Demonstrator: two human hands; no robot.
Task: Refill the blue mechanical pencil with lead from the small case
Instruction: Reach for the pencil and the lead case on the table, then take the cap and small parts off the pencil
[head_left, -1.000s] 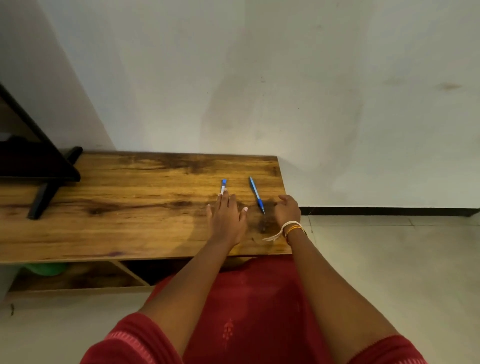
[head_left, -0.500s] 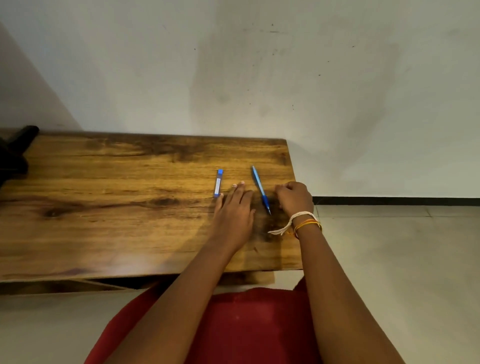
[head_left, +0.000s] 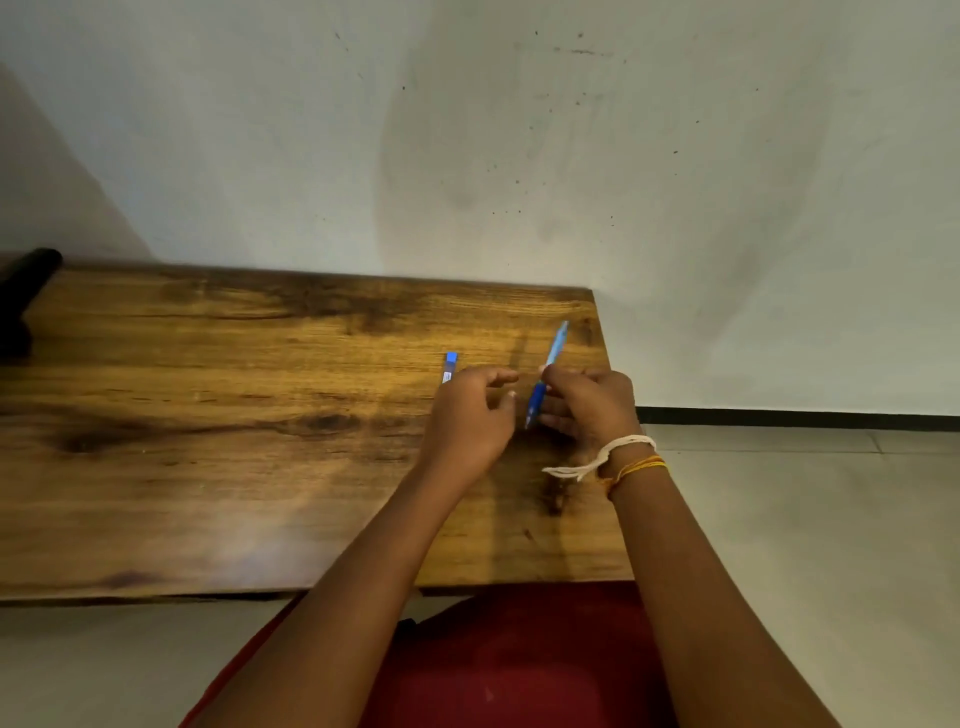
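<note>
The blue mechanical pencil (head_left: 549, 364) is lifted off the wooden table (head_left: 234, 415) and tilted, its tip pointing down toward me. My right hand (head_left: 589, 402) grips it around the lower barrel. My left hand (head_left: 470, 415) hovers just left of the pencil with its fingers curled and apart, holding nothing. The small lead case (head_left: 450, 366), blue-capped with a white label, lies flat on the table just beyond my left hand's knuckles, partly hidden by them.
The table's right edge (head_left: 605, 364) lies close to my right hand, with tiled floor beyond. A black stand foot (head_left: 23, 296) sits at the far left. The wall rises right behind the table. My red-clothed lap is below the front edge.
My right hand has taken hold of the pencil and raised it off the table. My left hand has lifted from the surface and curled toward the pencil. The camera has tilted down.
</note>
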